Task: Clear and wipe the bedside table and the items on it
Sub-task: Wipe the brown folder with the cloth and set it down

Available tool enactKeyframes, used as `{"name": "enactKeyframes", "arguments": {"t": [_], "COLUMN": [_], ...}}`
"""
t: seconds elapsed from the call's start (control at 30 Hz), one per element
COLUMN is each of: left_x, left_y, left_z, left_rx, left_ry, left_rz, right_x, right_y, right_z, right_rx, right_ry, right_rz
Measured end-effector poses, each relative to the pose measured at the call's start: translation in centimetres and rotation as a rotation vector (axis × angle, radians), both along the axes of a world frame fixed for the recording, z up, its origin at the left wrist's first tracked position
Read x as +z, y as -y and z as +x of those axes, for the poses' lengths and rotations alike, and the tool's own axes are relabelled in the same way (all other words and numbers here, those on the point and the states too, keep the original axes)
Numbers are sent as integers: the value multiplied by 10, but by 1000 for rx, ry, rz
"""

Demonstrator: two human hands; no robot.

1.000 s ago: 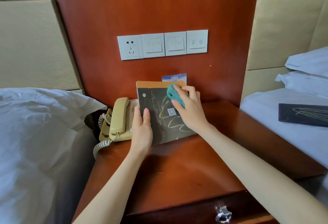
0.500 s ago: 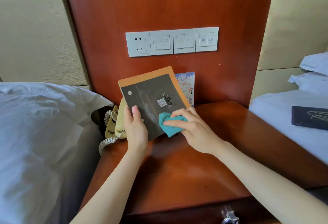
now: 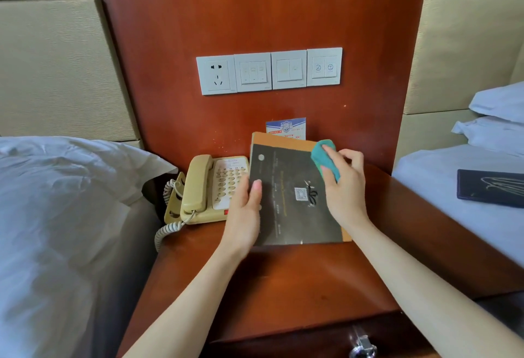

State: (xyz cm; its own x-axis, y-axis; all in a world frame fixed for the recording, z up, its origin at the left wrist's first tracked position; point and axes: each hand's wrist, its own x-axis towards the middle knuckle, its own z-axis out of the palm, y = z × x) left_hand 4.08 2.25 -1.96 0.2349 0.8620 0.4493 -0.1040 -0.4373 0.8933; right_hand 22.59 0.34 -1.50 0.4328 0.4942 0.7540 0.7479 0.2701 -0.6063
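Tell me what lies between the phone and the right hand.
In the head view, the dark folder lies between the phone and the right hand. The left hand grips the folder's near-left edge; the right hand presses a teal cloth on it.

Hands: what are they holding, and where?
The left hand holds the dark folder by its left edge. The right hand grips a bunched teal cloth against the folder's top right corner.
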Motion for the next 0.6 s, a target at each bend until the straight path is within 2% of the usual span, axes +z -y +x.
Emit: {"name": "enactKeyframes", "arguments": {"t": [0.07,0.13,0.27,0.37,0.5,0.6], "left_x": [-1,-3,-8,-6,-3,0], "left_y": [3,4,-5,-10,-17,-20], "left_z": [5,8,5,-2,-9,-14], "left_rx": [-38,-41,26,119,252,297], "left_ry": [-43,-47,43,129,261,314], "left_rz": [1,8,-61,-42,-102,-118], "right_x": [3,3,-3,-9,-13,-13], "right_y": [2,4,6,7,7,5], "right_z": [-2,-8,-25,-33,-30,-24], "right_rx": [14,124,367,486,518,461], "right_ry": [31,112,305,391,474,486], "right_rz": [28,-5,-177,-260,-277,-241]}}
